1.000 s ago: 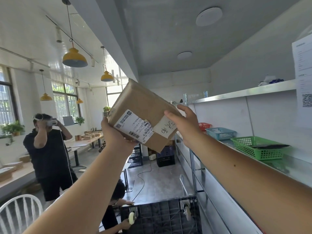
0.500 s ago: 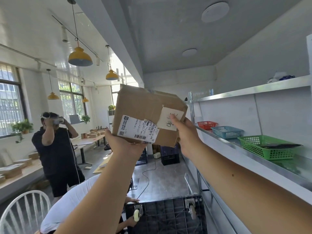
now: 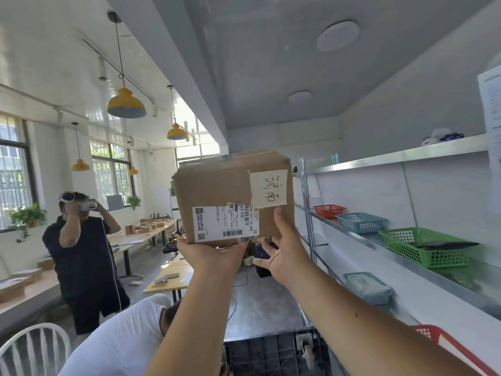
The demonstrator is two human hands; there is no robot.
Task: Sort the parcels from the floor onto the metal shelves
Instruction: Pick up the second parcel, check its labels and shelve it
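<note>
Brown cardboard parcel [image 3: 233, 196] held up mid-air at centre, printed label and handwritten note facing camera, left of the metal shelves [image 3: 401, 158]. Left hand [image 3: 210, 253] cups its bottom edge from below, fingers hidden behind box. Right hand [image 3: 284, 256] spread wide, fingers splayed, thumb tip touching the lower right face, not gripping. Green basket [image 3: 423, 248], blue basket [image 3: 362, 222], red basket [image 3: 328, 211] on right shelf. Person in black [image 3: 81, 256] far left.

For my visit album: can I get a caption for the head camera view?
Both hands, left and right, raise a labelled box beside metal shelves holding baskets.
</note>
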